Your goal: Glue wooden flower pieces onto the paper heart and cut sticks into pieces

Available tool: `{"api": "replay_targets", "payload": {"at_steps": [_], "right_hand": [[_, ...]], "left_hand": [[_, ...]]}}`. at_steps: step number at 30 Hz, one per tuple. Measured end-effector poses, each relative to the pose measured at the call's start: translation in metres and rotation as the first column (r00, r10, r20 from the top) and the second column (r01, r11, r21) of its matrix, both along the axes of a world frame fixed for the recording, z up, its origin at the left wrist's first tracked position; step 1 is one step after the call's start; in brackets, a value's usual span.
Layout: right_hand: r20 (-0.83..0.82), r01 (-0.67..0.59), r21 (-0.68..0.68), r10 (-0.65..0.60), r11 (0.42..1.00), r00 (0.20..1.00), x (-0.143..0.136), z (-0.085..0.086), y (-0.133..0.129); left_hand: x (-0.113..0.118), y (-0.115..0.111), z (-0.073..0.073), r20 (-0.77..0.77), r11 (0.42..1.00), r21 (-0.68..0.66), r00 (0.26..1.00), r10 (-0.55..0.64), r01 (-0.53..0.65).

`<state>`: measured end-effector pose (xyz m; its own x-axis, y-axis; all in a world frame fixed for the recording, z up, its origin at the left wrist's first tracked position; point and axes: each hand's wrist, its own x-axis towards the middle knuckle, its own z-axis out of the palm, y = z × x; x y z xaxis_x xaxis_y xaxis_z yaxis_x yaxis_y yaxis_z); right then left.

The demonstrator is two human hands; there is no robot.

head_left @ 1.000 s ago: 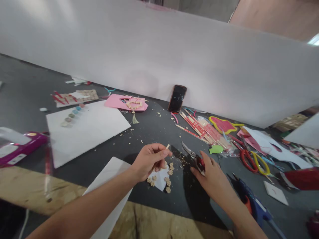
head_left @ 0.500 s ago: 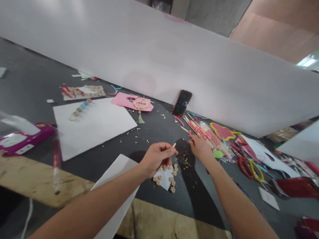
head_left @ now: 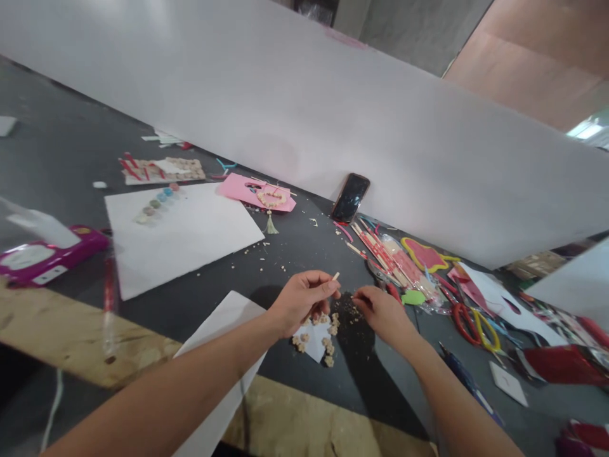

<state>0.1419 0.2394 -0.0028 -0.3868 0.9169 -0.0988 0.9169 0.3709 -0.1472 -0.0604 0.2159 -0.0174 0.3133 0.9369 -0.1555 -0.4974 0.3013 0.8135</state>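
Observation:
My left hand (head_left: 309,298) is closed around a short pale stick (head_left: 335,277), whose tip shows above the fingers. Beneath it on the dark table lies a small white paper piece (head_left: 314,343) with clusters of tan crumb-like bits (head_left: 328,346) along its edges. My right hand (head_left: 380,311) is just to the right, low over scattered tan crumbs (head_left: 353,312). Its thumb and fingertips are pinched together; whatever may be between them is too small to make out. The two hands do not touch.
Red-handled pliers (head_left: 392,292), wrapped sticks (head_left: 375,247), scissors (head_left: 485,330) and a blue pen (head_left: 469,381) lie right. A phone (head_left: 351,198) leans on the white partition. White sheets (head_left: 181,241), a pink card (head_left: 233,188) and a purple device (head_left: 85,245) are left.
My right hand has moved down and slightly left from beside the wrapped sticks to the crumbs, uncovering the red-handled pliers. My left hand has stayed almost in place with the stick.

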Motion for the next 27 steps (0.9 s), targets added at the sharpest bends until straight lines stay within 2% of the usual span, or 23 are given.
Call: {"api": "replay_targets", "payload": {"at_steps": [3,8,12,16,22,27], "right_hand": [[-0.013,0.003,0.01,-0.002,1.0,1.0,-0.001,-0.003,-0.015],[-0.016,0.037,0.064,-0.036,0.997,0.999,0.005,-0.001,-0.023],[0.061,0.18,0.18,-0.194,0.967,0.979,0.026,0.006,-0.023],[0.147,0.267,0.246,-0.308,0.932,0.94,0.042,0.002,-0.018],[0.136,0.374,0.229,-0.41,0.899,0.902,0.042,-0.01,-0.005],[-0.041,0.444,0.135,-0.442,0.886,0.896,0.041,-0.006,0.003]], "left_hand": [[0.001,-0.001,-0.002,-0.011,1.0,-0.002,1.0,-0.013,0.013],[0.001,-0.002,-0.004,-0.025,1.0,0.01,0.999,-0.021,0.021],[0.0,-0.003,-0.003,-0.024,1.0,0.01,1.0,-0.02,0.02],[0.001,-0.004,-0.001,-0.021,0.999,0.001,0.999,-0.043,0.043],[0.0,-0.004,-0.001,-0.019,0.998,0.005,0.998,-0.058,0.058],[0.001,-0.005,-0.002,-0.03,0.998,-0.005,0.997,-0.067,0.067]]}}
